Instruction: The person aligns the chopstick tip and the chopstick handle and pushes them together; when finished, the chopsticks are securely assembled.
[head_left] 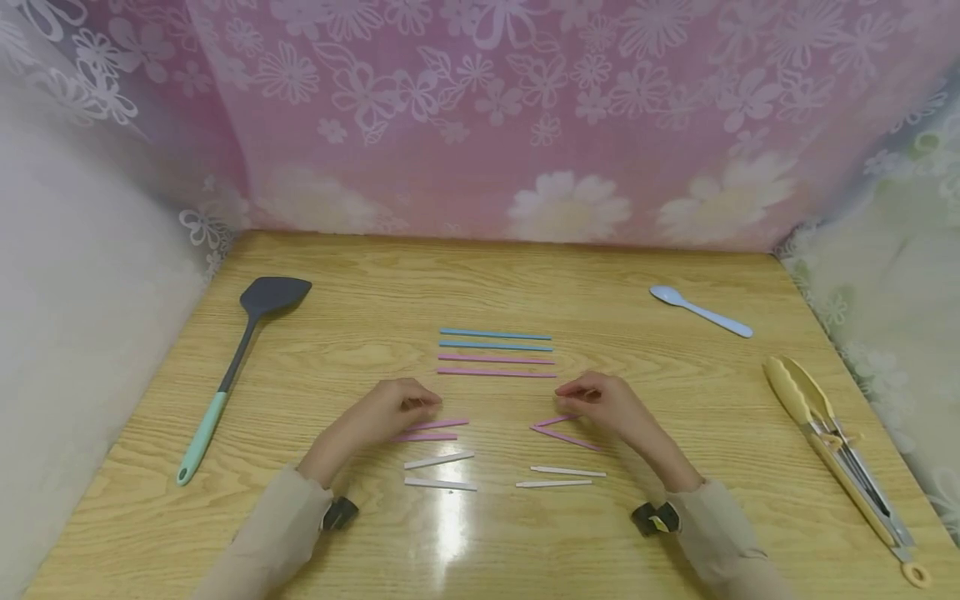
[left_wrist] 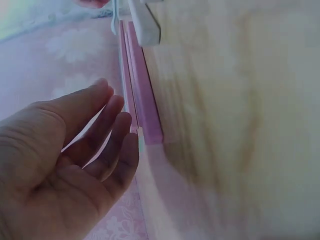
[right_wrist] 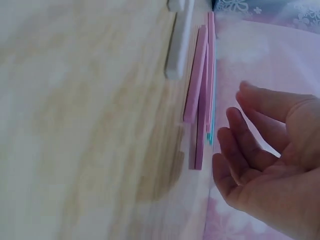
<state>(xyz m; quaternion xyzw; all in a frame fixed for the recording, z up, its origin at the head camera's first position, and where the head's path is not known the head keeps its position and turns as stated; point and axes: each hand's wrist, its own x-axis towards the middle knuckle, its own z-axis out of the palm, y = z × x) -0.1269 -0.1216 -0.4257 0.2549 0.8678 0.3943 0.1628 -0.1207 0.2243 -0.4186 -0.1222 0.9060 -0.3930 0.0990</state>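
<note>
My left hand is above a pair of short pink sticks and partly covers their left ends. Its fingers are loosely bent, with thumb and fingertips near each other and nothing between them in the left wrist view. Over on the right, my right hand has the same relaxed curl and holds nothing. Beneath it, two pink sticks meet in a sideways V, the upper one partly hidden by the fingers. Between and beyond the hands lie two longer pink sticks and two blue sticks, roughly parallel.
Nearer me lie two pairs of white sticks, one left and one right. A dark-headed spatula with a green handle lies far left. At the right are a light blue spoon and yellow-tipped tongs. A flowered curtain borders the table.
</note>
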